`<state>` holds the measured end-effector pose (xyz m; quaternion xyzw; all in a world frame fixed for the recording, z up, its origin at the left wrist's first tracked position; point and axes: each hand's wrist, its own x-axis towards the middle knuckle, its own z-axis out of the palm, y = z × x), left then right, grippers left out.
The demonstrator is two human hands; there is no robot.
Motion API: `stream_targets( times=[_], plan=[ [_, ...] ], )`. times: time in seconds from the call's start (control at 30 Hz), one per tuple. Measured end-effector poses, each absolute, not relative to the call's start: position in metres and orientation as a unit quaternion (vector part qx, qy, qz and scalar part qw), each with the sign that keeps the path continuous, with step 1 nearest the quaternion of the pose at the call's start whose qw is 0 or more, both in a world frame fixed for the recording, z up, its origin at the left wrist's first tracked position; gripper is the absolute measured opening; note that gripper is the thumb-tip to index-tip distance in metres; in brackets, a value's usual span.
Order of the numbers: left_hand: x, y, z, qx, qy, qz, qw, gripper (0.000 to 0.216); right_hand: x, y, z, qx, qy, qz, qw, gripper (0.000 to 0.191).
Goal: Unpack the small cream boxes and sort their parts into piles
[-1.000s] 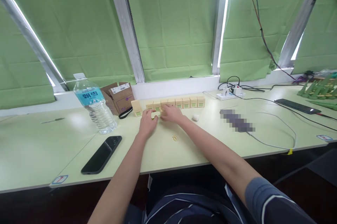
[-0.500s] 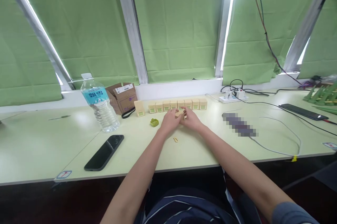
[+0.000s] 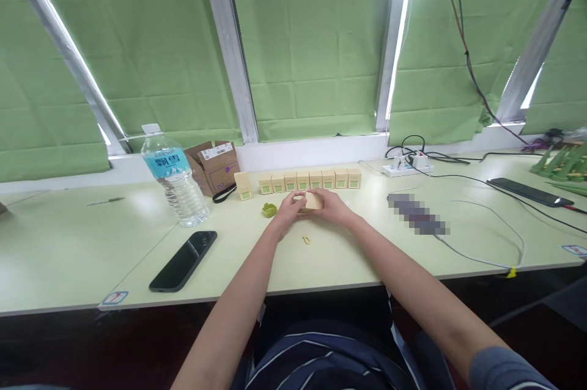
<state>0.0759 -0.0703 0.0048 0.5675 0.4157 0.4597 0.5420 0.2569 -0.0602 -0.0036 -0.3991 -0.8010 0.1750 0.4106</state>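
My left hand [image 3: 288, 209] and my right hand [image 3: 331, 206] meet over the middle of the pale green table [image 3: 68, 255], both closed on a small beige box [image 3: 312, 200] held between them. Behind my hands stands a row of several small beige boxes with green fronts [image 3: 309, 180]; one more such box [image 3: 243, 186] stands apart at the row's left end. A small green piece [image 3: 269, 209] lies on the table left of my left hand. A tiny yellow loop [image 3: 305, 239] lies in front of my hands.
A water bottle [image 3: 173, 175], a brown cardboard box [image 3: 213, 168] and a black phone [image 3: 183, 261] are to the left. To the right lie a white power strip [image 3: 407, 165], cables, a blurred patch [image 3: 416, 217] and a dark phone [image 3: 529, 192]. Green blinds hang behind.
My hands drew back from the left of the box row to the table's middle and came together on a small beige box. A small green piece now shows where my left hand was.
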Motion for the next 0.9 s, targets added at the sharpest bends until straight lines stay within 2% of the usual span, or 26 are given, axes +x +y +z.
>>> stream_targets(
  times=[0.23,0.47,0.63,0.9],
  plan=[
    [0.066,-0.072,0.007,0.570,0.375,0.429,0.592,0.046,0.262,-0.058,-0.004,-0.384,-0.818,0.168,0.394,0.057],
    [0.068,-0.065,-0.002,0.598,0.410,0.445,0.526,0.046,0.264,-0.055,-0.006,-0.346,-0.852,0.115,0.376,0.053],
    [0.070,-0.063,-0.002,0.642,0.418,0.460,0.449,0.046,0.267,-0.059,0.001,-0.329,-0.872,0.072,0.355,0.059],
    [0.067,-0.065,0.003,0.652,0.416,0.451,0.446,0.049,0.266,-0.059,0.000,-0.327,-0.863,0.086,0.375,0.057]
  ],
)
